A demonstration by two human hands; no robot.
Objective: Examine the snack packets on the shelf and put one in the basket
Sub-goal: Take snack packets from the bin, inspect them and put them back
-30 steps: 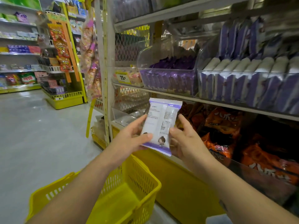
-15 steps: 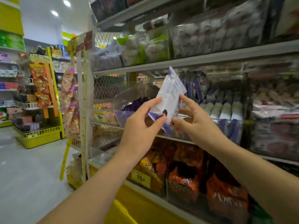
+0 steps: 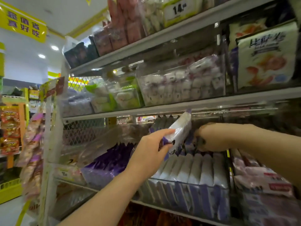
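Since half a second ago the right hand (image 3: 210,137) has let go of the packet (image 3: 180,131) and dipped into the bin behind it, while the left hand (image 3: 151,152) has carried the packet up toward the shelf (image 3: 162,110). The basket, in view a second ago, is out of sight now. Three grey shelf boards show, one above another, each loaded with snacks. On the lowest of them sits a clear bin (image 3: 187,194) holding a standing row of white-and-purple packs (image 3: 202,167); I count about seven tops, though blur makes that loose. Just left of it lie dark purple packs (image 3: 110,162), too smeared to count. Two hands are in view. The left hand's grip is clamped on the lower end of the one packet held in the air, forefinger above and thumb below. The packet is tilted over the row, its top corner just under the board above. The right hand's fingers curl down among the packs at the back of the row; whether that grip has closed on one I cannot tell. The packet looks light, soft and slick-filmed, so it is probably best pinched by a sealed end or across its flat faces, gently, since the contents may crush.
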